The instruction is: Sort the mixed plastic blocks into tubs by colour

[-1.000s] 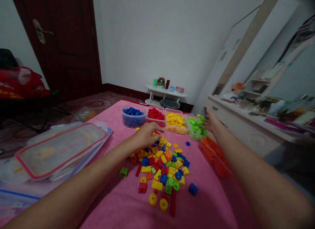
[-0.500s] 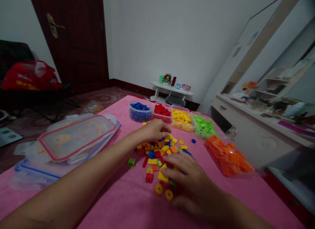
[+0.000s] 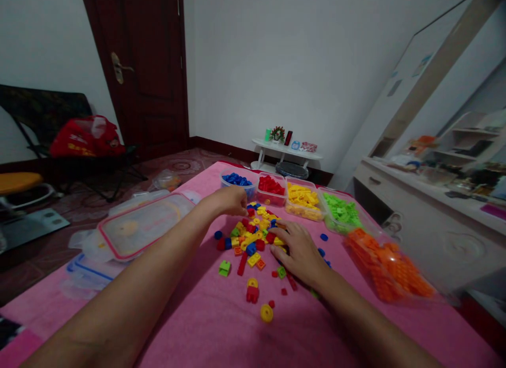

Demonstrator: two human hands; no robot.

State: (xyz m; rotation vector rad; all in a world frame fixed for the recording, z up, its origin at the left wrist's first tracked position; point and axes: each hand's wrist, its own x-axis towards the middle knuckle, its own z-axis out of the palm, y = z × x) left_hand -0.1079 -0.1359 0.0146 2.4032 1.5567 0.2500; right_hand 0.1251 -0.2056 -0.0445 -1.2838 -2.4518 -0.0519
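Observation:
My left hand [image 3: 233, 201] is over the back left of a mixed pile of toy building bricks [image 3: 253, 231], close to the boxes. Its fingers are curled down; whatever they hold is hidden. On the pile's right side rests my right hand [image 3: 297, 248], palm down, fingers apart, fingertips touching bricks. In front of the pile lie a green brick [image 3: 224, 268], a red piece [image 3: 252, 294] and a yellow wheel-like piece [image 3: 266, 313]. Small blue pieces [image 3: 324, 237] are scattered right of my right hand.
Behind the pile stand clear boxes of blue bricks [image 3: 237, 180], red bricks [image 3: 271, 185], yellow bricks [image 3: 302, 196] and green bricks [image 3: 341, 212]. A clear container of orange bricks [image 3: 395, 268] is at the right. Stacked box lids [image 3: 146, 225] lie left on the pink cloth [image 3: 221, 336].
My right hand has moved forward onto the pile, and loose yellow pieces near it have left the front area. My left hand has shifted left and its fingers have curled. The view has turned slightly left.

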